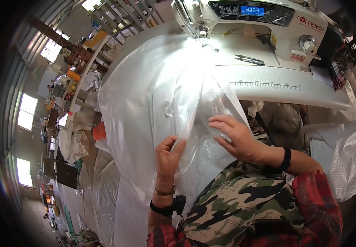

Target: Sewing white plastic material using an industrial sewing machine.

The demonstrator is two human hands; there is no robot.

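A large translucent white plastic sheet [137, 90] spreads from under the needle area of a white sewing machine [244, 24] down toward my lap. My left hand [169, 156] pinches a folded edge of the sheet between thumb and fingers. To its right, my right hand [240, 138] is open, fingers stretched out and a little apart, against a clearer, crinkled part of the plastic. The folds between my hands run up to the brightly lit needle, where glare hides the stitching point.
Black-handled thread snips [249, 60] lie on the machine bed behind a printed ruler scale [264, 85]. An orange object [99, 131] sits left of the sheet. More white plastic [347, 156] hangs at the right. Cluttered worktables [83, 70] stand at the far left.
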